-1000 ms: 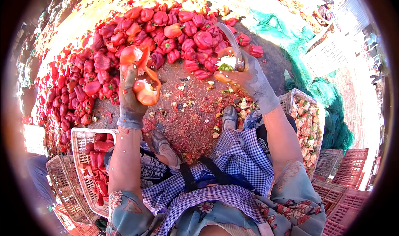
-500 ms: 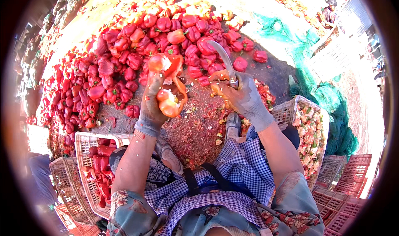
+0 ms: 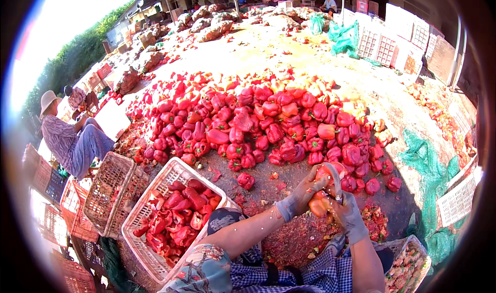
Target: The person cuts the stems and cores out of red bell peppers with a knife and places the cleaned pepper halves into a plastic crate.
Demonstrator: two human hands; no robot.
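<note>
In front of me, my gloved left hand (image 3: 299, 196) is closed round an orange-red bell pepper (image 3: 319, 206) that is cut open. My gloved right hand (image 3: 349, 218) comes up against it, gripping a knife with a curved blade (image 3: 335, 179). The blade rises between the two hands, close to the pepper. The hands hide part of the pepper and the knife's handle. Just beyond them spreads a large heap of whole red bell peppers (image 3: 243, 122). Left of my arm, a pale plastic crate (image 3: 135, 218) holds cut red pepper pieces (image 3: 181, 215).
By my right leg stands a crate (image 3: 424, 259) of pepper cores. Brown crates (image 3: 111, 189) are stacked at the left, near a seated person in a hat (image 3: 72, 130). Green netting (image 3: 429, 189) lies at the right. Full sacks (image 3: 206, 27) stand farther off.
My hands have come together; half a second ago they were apart, the opened pepper in the left and the knife in the right. The view has swung left and up.
</note>
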